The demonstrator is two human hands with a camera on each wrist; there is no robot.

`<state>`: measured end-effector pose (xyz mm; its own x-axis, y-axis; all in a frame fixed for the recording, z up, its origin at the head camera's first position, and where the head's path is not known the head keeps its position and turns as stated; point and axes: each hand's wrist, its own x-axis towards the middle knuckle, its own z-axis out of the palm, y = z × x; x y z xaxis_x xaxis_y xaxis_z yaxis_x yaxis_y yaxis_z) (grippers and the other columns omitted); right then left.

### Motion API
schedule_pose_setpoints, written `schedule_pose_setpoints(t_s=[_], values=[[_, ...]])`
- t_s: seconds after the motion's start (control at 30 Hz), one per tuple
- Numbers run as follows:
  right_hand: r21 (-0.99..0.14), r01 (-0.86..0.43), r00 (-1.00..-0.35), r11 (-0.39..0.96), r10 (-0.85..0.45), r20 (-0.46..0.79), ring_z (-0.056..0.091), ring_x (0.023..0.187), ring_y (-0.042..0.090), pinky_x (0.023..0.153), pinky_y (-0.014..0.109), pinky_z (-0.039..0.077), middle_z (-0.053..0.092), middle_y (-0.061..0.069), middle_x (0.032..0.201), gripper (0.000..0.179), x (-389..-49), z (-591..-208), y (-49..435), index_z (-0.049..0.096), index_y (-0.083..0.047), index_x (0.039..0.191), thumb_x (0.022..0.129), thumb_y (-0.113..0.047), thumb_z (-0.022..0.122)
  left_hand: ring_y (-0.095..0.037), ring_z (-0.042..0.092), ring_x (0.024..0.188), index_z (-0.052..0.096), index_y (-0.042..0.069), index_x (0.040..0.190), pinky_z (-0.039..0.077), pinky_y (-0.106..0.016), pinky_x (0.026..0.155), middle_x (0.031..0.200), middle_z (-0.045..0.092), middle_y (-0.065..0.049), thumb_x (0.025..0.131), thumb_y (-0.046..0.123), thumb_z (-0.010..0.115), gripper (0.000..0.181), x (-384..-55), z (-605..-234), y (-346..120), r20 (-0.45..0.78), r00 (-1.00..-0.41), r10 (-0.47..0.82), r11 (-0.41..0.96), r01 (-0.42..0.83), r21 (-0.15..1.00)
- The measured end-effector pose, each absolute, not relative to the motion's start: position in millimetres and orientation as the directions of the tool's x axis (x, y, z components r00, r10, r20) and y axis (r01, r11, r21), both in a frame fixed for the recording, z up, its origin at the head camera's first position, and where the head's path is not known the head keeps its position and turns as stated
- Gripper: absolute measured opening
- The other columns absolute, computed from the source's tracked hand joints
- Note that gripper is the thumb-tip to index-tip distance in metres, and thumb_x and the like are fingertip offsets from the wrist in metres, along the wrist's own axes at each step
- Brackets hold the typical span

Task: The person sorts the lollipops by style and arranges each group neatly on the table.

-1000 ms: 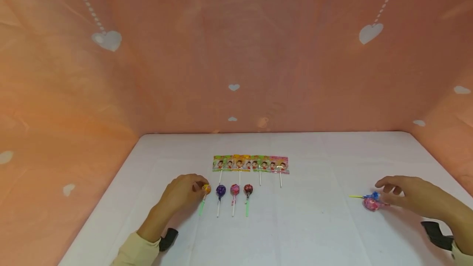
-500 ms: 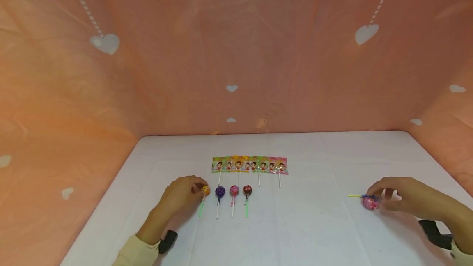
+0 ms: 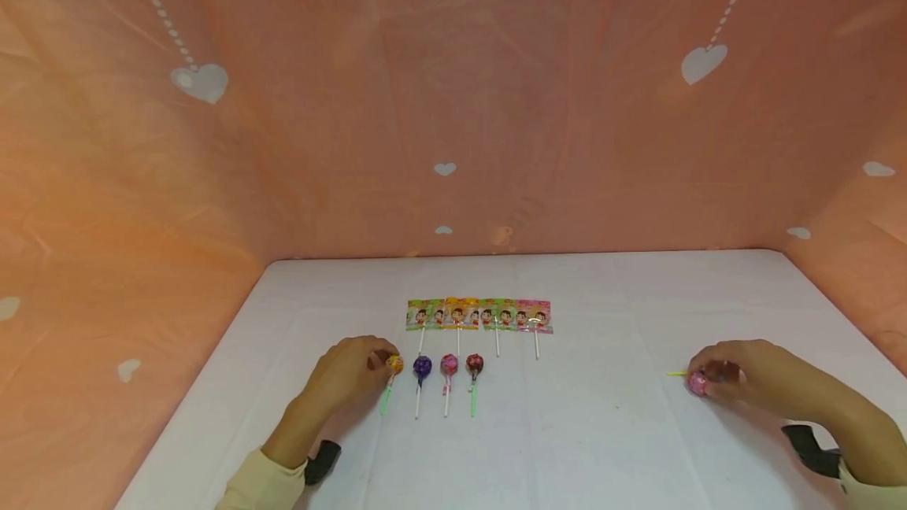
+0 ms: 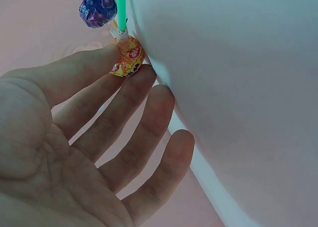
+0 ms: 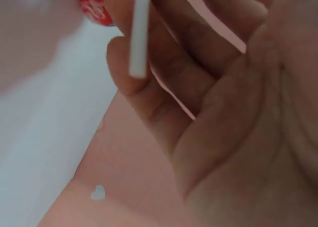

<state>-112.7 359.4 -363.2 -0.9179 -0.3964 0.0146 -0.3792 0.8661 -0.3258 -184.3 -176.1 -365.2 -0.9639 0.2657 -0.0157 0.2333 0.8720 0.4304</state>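
Observation:
My left hand (image 3: 352,368) pinches the head of a yellow-orange wrapped lollipop (image 4: 130,55) between thumb and fingers. Its green stick (image 3: 386,400) points toward me on the white tabletop. To its right lie a purple lollipop (image 3: 422,368), a pink lollipop (image 3: 449,366) and a dark red lollipop (image 3: 475,364), side by side. At the right, my right hand (image 3: 751,372) grips another pink lollipop (image 3: 697,382). A white stick (image 5: 139,36) crosses its fingers in the right wrist view. A yellow stick (image 3: 676,374) pokes out left of the fingers; its blue head is mostly hidden.
Behind the row, several flat-packed lollipops (image 3: 460,313) in green, orange and pink wrappers overlap, white sticks toward me. An orange cloth with hearts (image 3: 453,101) encloses the table (image 3: 581,447) at the back and sides. Black wrist straps (image 3: 811,451) sit below the hands.
My right hand has moved left and closed its fingers on the pink lollipop, which shifted slightly left. The blue lollipop has become covered by the fingers. My left hand has stayed put.

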Motion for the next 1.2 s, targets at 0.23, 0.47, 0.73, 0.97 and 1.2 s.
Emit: schedule_pose_setpoints(t_s=[0.23,0.47,0.73,0.97,1.2], values=[[-0.329,-0.409,-0.911,0.851,-0.399,0.101,0.054,0.083,-0.010,0.068,0.020,0.047,0.068,-0.017,0.091,0.014,-115.2,-367.1,353.6,0.070,-0.032,0.100,0.087,-0.029,0.075,-0.010,0.061,0.079,0.076,0.017,0.100,0.050,-0.034,0.068,0.087,0.071,0.004,0.084,0.007,0.070,0.020,-184.3,-365.1,-175.8,-0.025,-0.965,0.261,0.867,0.223,0.446],[-0.335,-0.322,-0.945,0.886,-0.325,0.050,0.052,0.079,-0.011,0.068,0.021,0.045,0.062,-0.026,0.086,0.008,-116.6,-365.3,344.2,0.065,-0.035,0.095,0.090,-0.037,0.072,-0.009,0.061,0.077,0.076,0.017,0.099,0.049,-0.033,0.067,0.084,0.071,0.004,0.083,0.008,0.070,0.019,-185.4,-364.4,-175.8,-0.026,-0.964,0.263,0.858,0.222,0.463],[-0.360,-0.188,-0.969,0.914,-0.233,-0.085,0.047,0.073,-0.007,0.064,0.021,0.040,0.060,-0.019,0.082,0.018,-114.2,-361.7,339.3,0.066,-0.029,0.098,0.091,-0.045,0.068,-0.009,0.062,0.078,0.076,0.017,0.101,0.050,-0.034,0.068,0.085,0.071,0.005,0.084,0.010,0.071,0.019,-184.8,-367.0,-176.9,-0.048,-0.966,0.254,0.869,0.206,0.451],[-0.451,-0.331,-0.923,0.829,-0.383,-0.026,0.051,0.081,-0.009,0.065,0.019,0.044,0.065,-0.017,0.095,0.023,-112.8,-365.7,353.7,0.071,-0.020,0.115,0.093,-0.023,0.070,-0.011,0.064,0.081,0.076,0.016,0.103,0.051,-0.035,0.069,0.092,0.073,0.003,0.083,0.010,0.075,0.020,-184.1,-368.5,-178.8,-0.030,-0.965,0.262,0.870,0.223,0.440],[-0.504,-0.379,-0.895,0.776,-0.445,-0.013,0.050,0.079,-0.005,0.064,0.019,0.044,0.062,-0.018,0.093,0.018,-114.9,-368.2,356.8,0.069,-0.025,0.108,0.091,-0.018,0.071,-0.009,0.063,0.079,0.075,0.017,0.103,0.051,-0.035,0.071,0.086,0.071,0.006,0.084,0.010,0.072,0.020,-185.3,-368.9,-177.2,-0.038,-0.967,0.253,0.867,0.209,0.451]])
